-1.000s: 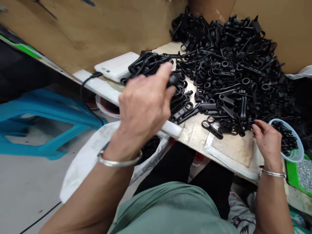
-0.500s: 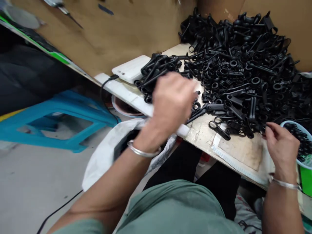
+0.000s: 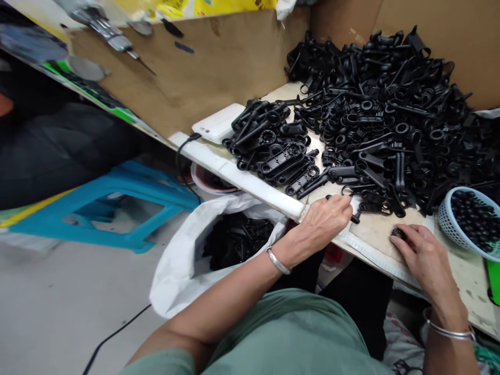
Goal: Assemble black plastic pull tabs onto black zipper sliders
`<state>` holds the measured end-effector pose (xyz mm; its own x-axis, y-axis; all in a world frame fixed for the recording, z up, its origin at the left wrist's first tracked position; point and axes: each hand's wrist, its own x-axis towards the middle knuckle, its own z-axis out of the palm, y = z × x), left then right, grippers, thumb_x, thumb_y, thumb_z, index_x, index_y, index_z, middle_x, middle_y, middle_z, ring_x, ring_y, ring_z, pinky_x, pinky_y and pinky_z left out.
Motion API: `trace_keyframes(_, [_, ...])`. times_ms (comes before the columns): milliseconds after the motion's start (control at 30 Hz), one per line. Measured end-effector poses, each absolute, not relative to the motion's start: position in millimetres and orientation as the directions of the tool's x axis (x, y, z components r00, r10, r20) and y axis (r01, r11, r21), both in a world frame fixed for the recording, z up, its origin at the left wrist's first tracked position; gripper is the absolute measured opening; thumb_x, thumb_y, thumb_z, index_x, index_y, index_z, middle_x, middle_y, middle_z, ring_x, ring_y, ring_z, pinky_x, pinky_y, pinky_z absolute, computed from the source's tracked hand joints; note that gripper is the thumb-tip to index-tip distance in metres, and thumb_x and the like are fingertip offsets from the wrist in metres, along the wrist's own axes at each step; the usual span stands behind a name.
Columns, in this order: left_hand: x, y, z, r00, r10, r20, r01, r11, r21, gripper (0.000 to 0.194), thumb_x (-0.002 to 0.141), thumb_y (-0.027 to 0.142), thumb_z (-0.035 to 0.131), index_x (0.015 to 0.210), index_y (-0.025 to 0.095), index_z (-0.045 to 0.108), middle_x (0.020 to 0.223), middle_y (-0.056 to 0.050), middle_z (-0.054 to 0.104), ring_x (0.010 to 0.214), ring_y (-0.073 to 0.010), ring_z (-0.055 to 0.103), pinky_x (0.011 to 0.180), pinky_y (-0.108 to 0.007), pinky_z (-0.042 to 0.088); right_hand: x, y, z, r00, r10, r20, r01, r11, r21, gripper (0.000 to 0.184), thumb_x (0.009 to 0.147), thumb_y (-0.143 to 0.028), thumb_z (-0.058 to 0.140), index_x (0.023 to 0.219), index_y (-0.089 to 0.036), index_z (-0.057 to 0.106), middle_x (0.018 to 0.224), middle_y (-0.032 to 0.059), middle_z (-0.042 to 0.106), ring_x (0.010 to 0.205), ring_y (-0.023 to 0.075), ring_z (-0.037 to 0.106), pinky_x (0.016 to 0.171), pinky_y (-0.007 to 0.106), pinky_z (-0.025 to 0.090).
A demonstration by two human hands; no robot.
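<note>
My left hand (image 3: 328, 217) is closed over a black plastic arm (image 3: 355, 217) at the front edge of the table; most of the part is hidden under my fingers. My right hand (image 3: 427, 258) pinches a small black ring-like part (image 3: 397, 233) between thumb and fingertips, above a worn tan pad (image 3: 377, 229). Just beyond my hands lies a large heap of black plastic arms and rings (image 3: 375, 120). A smaller pile of black arms (image 3: 273, 146) sits to the left, at the table edge.
A light blue basket (image 3: 449, 219) of black balls stands at the right. Below the edge, a white sack (image 3: 172, 276) holds black parts. A white box (image 3: 219, 122), a screwdriver-like tool (image 3: 117, 39) and a blue stool (image 3: 94, 208) are at the left.
My left hand has come from over the smaller pile down and right to the pad's edge, with a black arm in it. My right hand has moved left and down over the pad.
</note>
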<state>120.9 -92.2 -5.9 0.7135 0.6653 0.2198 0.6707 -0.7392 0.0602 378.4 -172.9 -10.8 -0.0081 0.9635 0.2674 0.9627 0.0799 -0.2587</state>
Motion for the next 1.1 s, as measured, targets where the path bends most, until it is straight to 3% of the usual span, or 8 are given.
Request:
trace_keyframes(133, [109.4, -101.3, -6.3, 0.653, 0.654, 0.382, 0.655, -0.741, 0.147, 0.026, 0.098, 0.008, 0.036, 0.095, 0.013, 0.062, 0.098, -0.01, 0.066, 0.085, -0.0189, 0.065, 0.062, -0.026, 0.053, 373.3, -181.3, -6.8, 0.187, 0.964, 0.188, 0.773, -0.027, -0.634, 0.036, 0.085, -0.052, 0.066, 0.109, -0.026, 0.073, 0.106, 0.0073, 0.071, 0.072, 0.0188, 0.067, 0.072, 0.037, 0.059])
trace_keyframes(233, [107.2, -110.7, -10.3, 0.59, 0.537, 0.603, 0.463, -0.837, 0.292, 0.03, 0.1, 0.01, 0.034, 0.106, 0.014, 0.063, 0.112, -0.013, 0.068, 0.097, -0.0172, 0.068, 0.076, -0.026, 0.057, 355.2, -187.1, -1.2, 0.277, 0.961, 0.011, 0.343, -0.088, -0.935, 0.034, 0.085, -0.045, 0.069, 0.113, -0.026, 0.072, 0.119, 0.0097, 0.07, 0.073, 0.018, 0.07, 0.065, 0.034, 0.062])
trace_keyframes(333, [113.4, -118.1, -15.9, 0.578, 0.485, 0.657, 0.229, -0.868, 0.44, 0.025, 0.099, 0.014, 0.041, 0.108, 0.013, 0.065, 0.121, -0.016, 0.068, 0.112, -0.02, 0.067, 0.091, -0.028, 0.057, 332.4, -185.4, -0.7, 0.182, 0.983, -0.037, 0.003, -0.038, -0.999, 0.03, 0.086, -0.044, 0.07, 0.109, -0.026, 0.074, 0.135, 0.0116, 0.063, 0.102, 0.0283, 0.071, 0.073, 0.041, 0.065])
trace_keyframes(400, [120.0, -121.6, -20.1, 0.591, 0.524, 0.613, 0.117, -0.808, 0.578, 0.027, 0.098, 0.012, 0.041, 0.108, 0.013, 0.067, 0.128, -0.017, 0.066, 0.12, -0.0214, 0.064, 0.098, -0.031, 0.055, 321.7, -182.0, -4.6, 0.146, 0.989, -0.037, -0.062, -0.028, -0.998, 0.026, 0.085, -0.041, 0.071, 0.106, -0.027, 0.076, 0.135, 0.0106, 0.063, 0.11, 0.0306, 0.068, 0.077, 0.043, 0.065])
trace_keyframes(567, [138.7, -130.2, -28.5, 0.441, 0.795, 0.417, -0.246, -0.34, 0.908, 0.032, 0.096, 0.012, 0.042, 0.113, 0.016, 0.069, 0.131, -0.014, 0.066, 0.125, -0.0221, 0.06, 0.11, -0.041, 0.048, 309.4, -180.2, -18.0, 0.31, 0.95, 0.023, 0.038, 0.011, -0.999, 0.024, 0.084, -0.033, 0.073, 0.108, -0.028, 0.075, 0.132, 0.008, 0.066, 0.116, 0.0288, 0.066, 0.085, 0.045, 0.063])
trace_keyframes(700, [153.8, -135.7, -31.2, 0.483, 0.87, 0.095, -0.489, 0.178, 0.854, 0.046, 0.091, 0.025, 0.061, 0.137, 0.019, 0.056, 0.143, -0.012, 0.057, 0.135, -0.0256, 0.051, 0.116, -0.044, 0.038, 295.9, -181.6, -19.6, 0.363, 0.925, 0.11, 0.252, 0.017, -0.968, 0.029, 0.082, -0.033, 0.073, 0.11, -0.025, 0.075, 0.126, 0.0076, 0.069, 0.119, 0.0275, 0.063, 0.105, 0.051, 0.05])
trace_keyframes(967, [163.9, -135.7, -28.2, 0.552, 0.833, -0.039, -0.556, 0.403, 0.727, 0.042, 0.082, 0.033, 0.073, 0.119, 0.016, 0.067, 0.126, -0.011, 0.066, 0.126, -0.0279, 0.055, 0.11, -0.044, 0.039, 299.3, -177.0, -17.8, 0.343, 0.875, 0.343, 0.521, 0.127, -0.844, 0.015, 0.086, -0.032, 0.069, 0.097, -0.028, 0.077, 0.118, 0.0052, 0.068, 0.114, 0.0236, 0.064, 0.102, 0.044, 0.052])
trace_keyframes(1100, [172.0, -134.9, -28.5, 0.526, 0.845, -0.092, -0.582, 0.437, 0.686, 0.036, 0.078, 0.032, 0.074, 0.107, 0.013, 0.067, 0.111, -0.009, 0.068, 0.109, -0.0237, 0.061, 0.102, -0.04, 0.043, 300.1, -176.4, -19.4, 0.286, 0.891, 0.352, 0.623, 0.106, -0.775, 0.022, 0.091, -0.034, 0.062, 0.107, -0.027, 0.076, 0.115, 0.0064, 0.068, 0.11, 0.0229, 0.065, 0.098, 0.043, 0.054])
